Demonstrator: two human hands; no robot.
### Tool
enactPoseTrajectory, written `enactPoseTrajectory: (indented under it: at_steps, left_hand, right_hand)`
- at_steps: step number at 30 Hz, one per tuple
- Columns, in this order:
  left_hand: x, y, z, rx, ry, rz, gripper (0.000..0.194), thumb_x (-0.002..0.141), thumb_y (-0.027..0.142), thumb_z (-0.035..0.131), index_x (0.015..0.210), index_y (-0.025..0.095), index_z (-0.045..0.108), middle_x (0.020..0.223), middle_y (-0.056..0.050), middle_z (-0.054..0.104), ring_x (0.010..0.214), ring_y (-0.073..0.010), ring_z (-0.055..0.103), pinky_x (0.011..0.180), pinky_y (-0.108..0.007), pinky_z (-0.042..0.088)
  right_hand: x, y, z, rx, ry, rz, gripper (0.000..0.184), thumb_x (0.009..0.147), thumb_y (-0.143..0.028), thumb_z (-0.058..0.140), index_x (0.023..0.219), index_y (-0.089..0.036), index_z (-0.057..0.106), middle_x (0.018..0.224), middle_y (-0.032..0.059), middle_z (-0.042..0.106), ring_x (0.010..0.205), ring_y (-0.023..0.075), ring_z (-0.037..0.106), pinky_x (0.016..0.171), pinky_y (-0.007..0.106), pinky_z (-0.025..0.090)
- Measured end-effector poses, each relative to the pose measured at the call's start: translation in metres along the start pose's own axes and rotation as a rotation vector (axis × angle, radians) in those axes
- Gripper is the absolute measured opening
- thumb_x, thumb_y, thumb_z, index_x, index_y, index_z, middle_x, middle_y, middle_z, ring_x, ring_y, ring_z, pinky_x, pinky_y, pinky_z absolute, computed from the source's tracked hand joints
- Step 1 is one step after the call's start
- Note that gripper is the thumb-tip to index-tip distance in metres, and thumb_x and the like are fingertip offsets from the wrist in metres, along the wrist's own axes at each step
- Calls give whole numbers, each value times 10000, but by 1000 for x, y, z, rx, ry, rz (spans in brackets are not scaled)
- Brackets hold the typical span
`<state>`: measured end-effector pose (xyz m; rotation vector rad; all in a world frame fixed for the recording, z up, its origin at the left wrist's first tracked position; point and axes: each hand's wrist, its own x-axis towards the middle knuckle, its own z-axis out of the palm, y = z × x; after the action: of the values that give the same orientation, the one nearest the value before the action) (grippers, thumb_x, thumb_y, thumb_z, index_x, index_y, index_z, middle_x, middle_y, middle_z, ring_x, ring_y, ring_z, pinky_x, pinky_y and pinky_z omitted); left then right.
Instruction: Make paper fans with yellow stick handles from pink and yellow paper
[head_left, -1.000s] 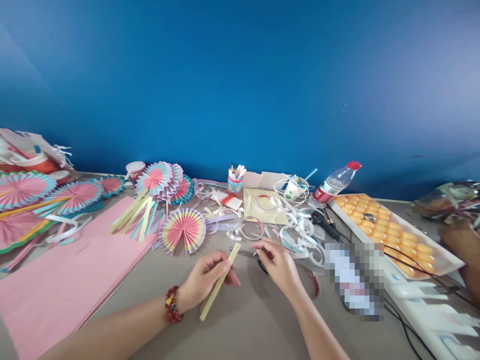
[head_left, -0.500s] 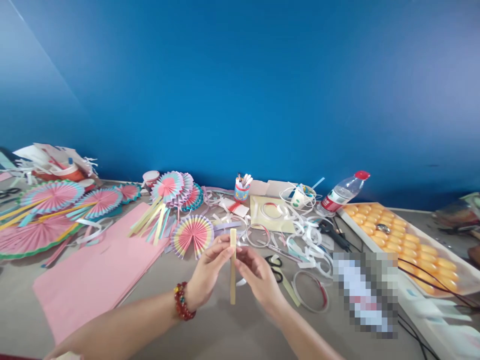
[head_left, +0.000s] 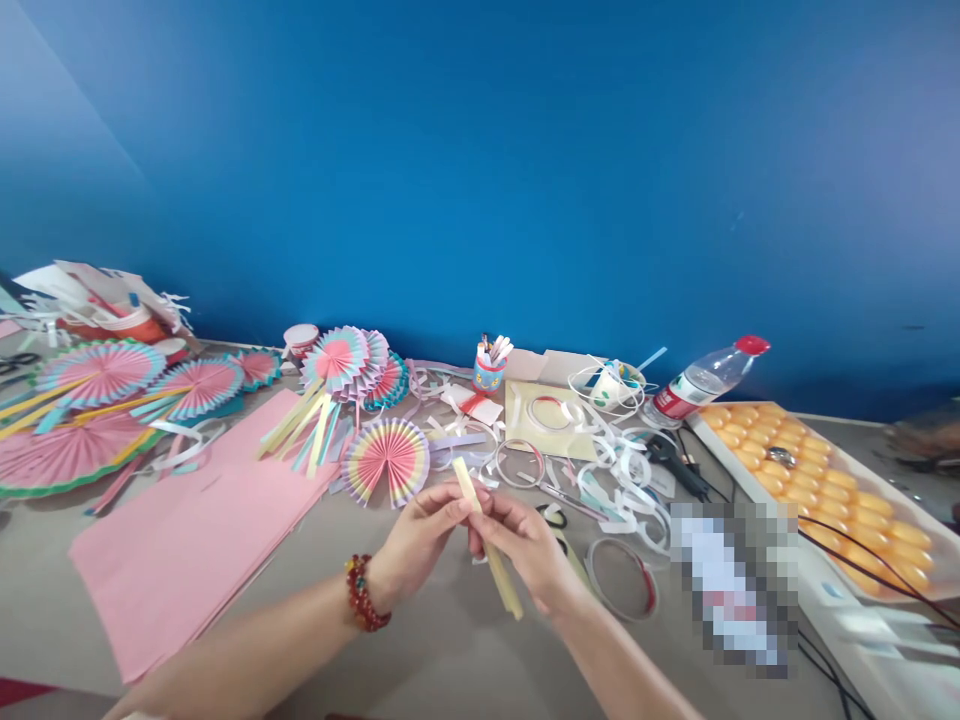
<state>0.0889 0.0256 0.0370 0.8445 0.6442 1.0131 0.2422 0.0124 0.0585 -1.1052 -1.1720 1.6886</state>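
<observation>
Between my two hands is a narrow folded strip of pale yellow paper (head_left: pixel 501 580), slanting from upper left to lower right above the grey table. My left hand (head_left: pixel 420 535), with a red beaded bracelet (head_left: pixel 364 594) at its wrist, pinches the strip near its upper end. The fingers of my right hand (head_left: pixel 529 550) close on it just below, with the thumb across its front. Just beyond my hands lies a round pleated paper fan (head_left: pixel 386 462) in pink, yellow and lilac. Black-handled scissors (head_left: pixel 555 517) are partly hidden behind my right hand.
Pink paper sheets (head_left: pixel 187 560) lie at left, with more pleated fans (head_left: pixel 199 388) behind. A decorated pen cup (head_left: pixel 489 376), white paper scraps (head_left: pixel 630 480) and tape rings (head_left: pixel 622 580) spread across the middle. At right stand a plastic bottle (head_left: pixel 705 380) and a tray of orange domes (head_left: pixel 840 500).
The yellow strip has gone from upright to tilted, its lower end swinging right. My right hand has shifted slightly and now overlaps the strip. The camera view has moved a little.
</observation>
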Motion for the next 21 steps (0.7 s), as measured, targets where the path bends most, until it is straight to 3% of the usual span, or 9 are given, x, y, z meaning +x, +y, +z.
enactPoseTrajectory:
  at_steps: [4, 7, 12, 17, 21]
  left_hand:
    - [-5, 4, -15, 33, -108, -21, 229, 786, 362, 786, 897, 164, 764, 1138, -88, 594, 779, -142, 581, 701, -292, 534]
    - [-7, 4, -23, 82, -125, 28, 205, 797, 348, 780, 896, 168, 765, 1110, -77, 579, 815, -148, 580, 706, -279, 531]
    - [-8, 0, -31, 140, -86, 124, 170, 825, 323, 758, 906, 175, 767, 1086, -76, 567, 847, -162, 590, 720, -279, 545]
    - [-9, 1, -32, 93, -122, 148, 123, 878, 263, 700, 960, 189, 755, 1116, -57, 546, 667, -98, 609, 651, -283, 544]
    - [-7, 3, -31, 59, -117, 187, 93, 883, 244, 695, 922, 179, 750, 1090, -43, 539, 651, -93, 615, 646, -276, 529]
  right_hand:
    - [-2, -4, -9, 97, -185, 182, 357, 742, -490, 791, 822, -160, 679, 670, -2, 641, 593, 110, 566, 631, 249, 448]
    - [-1, -3, -10, 121, -230, 227, 359, 745, -482, 789, 846, -155, 680, 675, -1, 650, 588, 108, 578, 626, 248, 459]
    - [3, -2, -5, 85, -246, 209, 366, 777, -494, 763, 864, -154, 659, 665, -6, 650, 598, 103, 584, 629, 242, 482]
    - [7, -5, 3, 94, -218, 190, 395, 773, -534, 756, 850, -162, 648, 698, -5, 642, 605, 107, 585, 603, 244, 499]
    - [10, -3, 8, 64, -173, 124, 426, 818, -580, 695, 829, -157, 651, 765, 9, 655, 551, 84, 573, 577, 232, 478]
